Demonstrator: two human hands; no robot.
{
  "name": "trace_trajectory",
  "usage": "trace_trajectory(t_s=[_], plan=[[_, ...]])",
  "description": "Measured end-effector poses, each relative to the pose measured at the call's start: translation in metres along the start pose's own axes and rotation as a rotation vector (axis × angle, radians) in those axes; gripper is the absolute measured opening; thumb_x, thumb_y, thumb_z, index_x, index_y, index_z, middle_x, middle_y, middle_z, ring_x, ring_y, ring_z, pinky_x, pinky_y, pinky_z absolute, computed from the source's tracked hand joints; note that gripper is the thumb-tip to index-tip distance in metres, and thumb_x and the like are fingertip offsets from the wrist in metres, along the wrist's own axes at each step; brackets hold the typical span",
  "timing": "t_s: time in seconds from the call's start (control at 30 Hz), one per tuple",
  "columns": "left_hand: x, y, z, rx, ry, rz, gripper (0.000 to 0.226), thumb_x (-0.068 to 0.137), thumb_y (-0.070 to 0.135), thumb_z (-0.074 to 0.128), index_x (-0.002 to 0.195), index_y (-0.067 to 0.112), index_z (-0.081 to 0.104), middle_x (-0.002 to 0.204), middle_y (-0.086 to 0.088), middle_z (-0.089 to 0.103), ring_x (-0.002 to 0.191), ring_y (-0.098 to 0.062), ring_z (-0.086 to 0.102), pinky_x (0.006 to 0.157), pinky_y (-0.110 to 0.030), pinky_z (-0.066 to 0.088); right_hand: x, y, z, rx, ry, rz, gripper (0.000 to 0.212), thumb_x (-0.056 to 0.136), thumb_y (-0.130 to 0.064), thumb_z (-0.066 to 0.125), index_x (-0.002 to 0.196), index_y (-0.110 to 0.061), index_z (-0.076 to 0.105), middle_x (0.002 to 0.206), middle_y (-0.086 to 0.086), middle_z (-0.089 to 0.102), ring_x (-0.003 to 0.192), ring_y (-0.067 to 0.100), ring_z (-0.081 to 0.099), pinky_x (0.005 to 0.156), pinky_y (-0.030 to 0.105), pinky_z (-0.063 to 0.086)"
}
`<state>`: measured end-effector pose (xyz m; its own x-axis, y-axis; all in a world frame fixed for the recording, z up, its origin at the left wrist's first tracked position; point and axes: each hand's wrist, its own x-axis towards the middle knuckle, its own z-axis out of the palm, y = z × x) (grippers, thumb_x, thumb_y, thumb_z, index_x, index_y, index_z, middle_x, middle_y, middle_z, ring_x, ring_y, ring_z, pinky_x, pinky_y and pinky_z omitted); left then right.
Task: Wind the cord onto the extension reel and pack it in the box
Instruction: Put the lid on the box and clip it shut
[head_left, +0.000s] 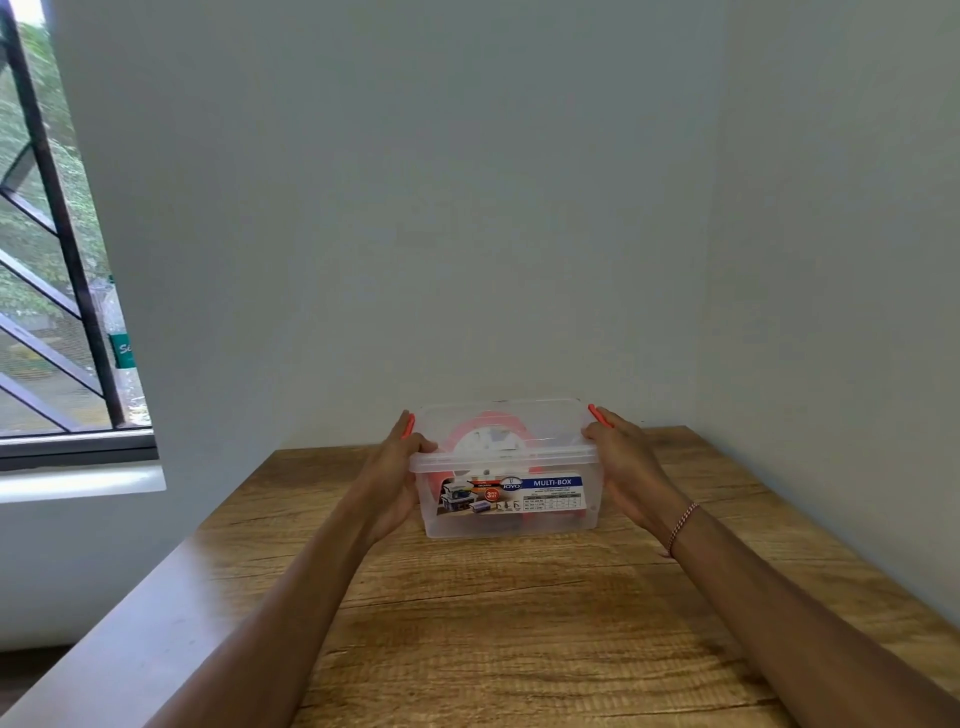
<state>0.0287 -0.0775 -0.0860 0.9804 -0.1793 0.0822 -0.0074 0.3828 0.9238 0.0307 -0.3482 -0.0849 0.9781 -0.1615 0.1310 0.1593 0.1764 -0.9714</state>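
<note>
Clear plastic box (511, 512) sits on the wooden desk (519, 623), near the far edge, close to the grey wall (467, 208). Lid (498, 415) is on top of the box. Printed label (511, 494) on the near wall reads "MULTI-BOX". Through the clear plastic, a red-and-white extension reel (485, 436) shows inside the box; the cord itself cannot be made out, the view through the plastic being hazy. Left hand (397, 475) holds the left end of the box, thumb over the lid rim and fingers against the side, beside the orange latch (408, 426). Right hand (621, 462) holds the right end the same way, at the other orange latch (596, 415). Each grip is closed round a box end, not wide. A thin bracelet (681, 527) circles the right wrist. At far left, a window (47, 260) with dark bars shows greenery outside, and a clear plastic bottle (120, 353) stands on its sill.
</note>
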Motion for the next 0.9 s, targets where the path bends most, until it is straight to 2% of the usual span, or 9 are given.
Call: trace_trajectory(t_s=[0.13,0.23,0.3,0.4,0.5,0.57,0.67,0.77,0.9], plan=[[-0.003,-0.004,-0.001,0.224,0.059,0.031,0.071,0.092,0.021,0.057,0.149,0.039,0.018,0.157,-0.006,0.022,0.113,-0.036,0.058,0.084,-0.06,0.053,-0.003,-0.001,-0.001,-0.122,0.014,-0.038,0.042,0.093,-0.021,0.049,0.134,-0.024,0.049,0.127,-0.001,0.056,0.091,0.016,0.065,0.075,0.036,0.059],[-0.006,-0.009,-0.005,0.434,0.083,0.101,0.109,0.066,0.049,0.082,0.148,0.044,0.01,0.16,0.001,0.015,0.125,-0.035,0.049,0.084,-0.058,0.054,-0.01,0.0,0.003,-0.436,0.161,-0.266,0.017,0.096,-0.033,0.044,0.108,-0.031,0.056,0.118,0.005,0.061,0.088,0.011,0.062,0.072,0.03,0.055],[-0.009,-0.013,-0.006,0.634,0.081,0.177,0.131,0.049,0.059,0.087,0.149,0.041,0.004,0.16,0.007,0.012,0.136,-0.03,0.037,0.092,-0.051,0.051,-0.013,0.004,0.005,-0.683,0.241,-0.497,0.038,0.091,-0.053,0.047,0.12,-0.028,0.049,0.13,0.005,0.052,0.109,0.017,0.054,0.082,0.029,0.048],[-0.011,-0.016,-0.005,0.964,0.209,0.37,0.137,0.044,0.07,0.083,0.15,0.032,0.005,0.16,-0.001,0.015,0.143,-0.027,0.025,0.107,-0.04,0.034,-0.024,0.002,0.01,-1.12,0.241,-0.791,0.077,0.068,-0.088,0.043,0.123,-0.034,0.049,0.148,0.005,0.03,0.139,0.029,0.023,0.102,0.047,0.035],[-0.01,-0.011,-0.005,1.438,0.34,0.735,0.131,0.05,0.081,0.069,0.152,0.032,0.001,0.162,-0.005,-0.002,0.148,-0.027,-0.001,0.113,-0.045,0.01,-0.03,0.0,0.012,-1.504,0.088,-0.977,0.093,0.061,-0.093,0.039,0.135,-0.037,0.039,0.151,0.003,0.031,0.142,0.029,0.017,0.11,0.063,0.018],[-0.011,-0.007,0.001,1.595,0.199,0.792,0.115,0.055,0.081,0.064,0.15,0.036,0.016,0.161,-0.001,0.007,0.147,-0.024,0.006,0.113,-0.046,0.016,-0.028,0.002,0.01,-1.657,-0.028,-0.992,0.095,0.063,-0.088,0.047,0.141,-0.035,0.031,0.147,0.002,0.041,0.138,0.027,0.029,0.111,0.061,0.014],[-0.008,-0.008,0.011,1.672,0.079,0.724,0.088,0.065,0.073,0.065,0.14,0.033,0.043,0.151,0.004,0.038,0.139,-0.019,0.03,0.11,-0.042,0.029,-0.023,0.002,0.003,-1.669,-0.062,-0.969,0.092,0.063,-0.082,0.055,0.139,-0.033,0.038,0.139,0.0,0.051,0.128,0.021,0.045,0.114,0.051,0.017],[0.0,-0.011,0.021,1.704,0.091,0.75,0.08,0.068,0.07,0.066,0.137,0.032,0.049,0.141,0.006,0.052,0.129,-0.015,0.044,0.104,-0.037,0.037,-0.015,-0.004,-0.006,-1.639,-0.099,-0.918,0.089,0.063,-0.078,0.06,0.139,-0.035,0.038,0.14,-0.003,0.05,0.125,0.016,0.047,0.111,0.039,0.031],[0.017,-0.02,0.046,1.78,0.097,0.764,0.078,0.071,0.072,0.061,0.136,0.03,0.049,0.138,0.004,0.055,0.124,-0.017,0.049,0.101,-0.041,0.041,-0.003,-0.009,-0.025,-1.624,-0.089,-0.858,0.088,0.064,-0.073,0.065,0.139,-0.035,0.038,0.141,-0.004,0.049,0.126,0.017,0.047,0.105,0.037,0.035]])
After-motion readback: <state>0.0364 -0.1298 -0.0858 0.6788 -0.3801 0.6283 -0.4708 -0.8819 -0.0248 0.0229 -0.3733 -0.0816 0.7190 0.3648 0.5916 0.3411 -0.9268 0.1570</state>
